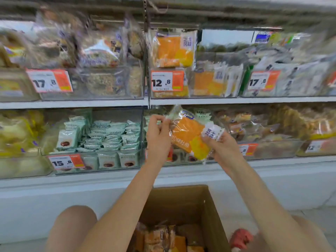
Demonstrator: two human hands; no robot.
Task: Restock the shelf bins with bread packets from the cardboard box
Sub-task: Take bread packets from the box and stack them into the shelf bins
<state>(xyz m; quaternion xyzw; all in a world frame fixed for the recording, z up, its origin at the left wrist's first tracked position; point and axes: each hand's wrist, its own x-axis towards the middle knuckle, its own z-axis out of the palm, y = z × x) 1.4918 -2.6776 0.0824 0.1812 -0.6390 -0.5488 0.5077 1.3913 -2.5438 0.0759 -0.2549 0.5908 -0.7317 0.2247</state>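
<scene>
An orange-and-yellow bread packet in clear plastic wrap (189, 135) is held tilted in front of the lower shelf bins, between both hands. Its upper corner at 10 o'clock is pinched by the left hand (157, 132); its white-labelled edge at 3 o'clock is gripped by the right hand (222, 148), so both grips are closed on the packet. The open brown cardboard box (181, 206) lies at 6 o'clock with more packets inside. Matching orange packets stand in the clear plastic upper bin (169, 93) at 12 o'clock.
</scene>
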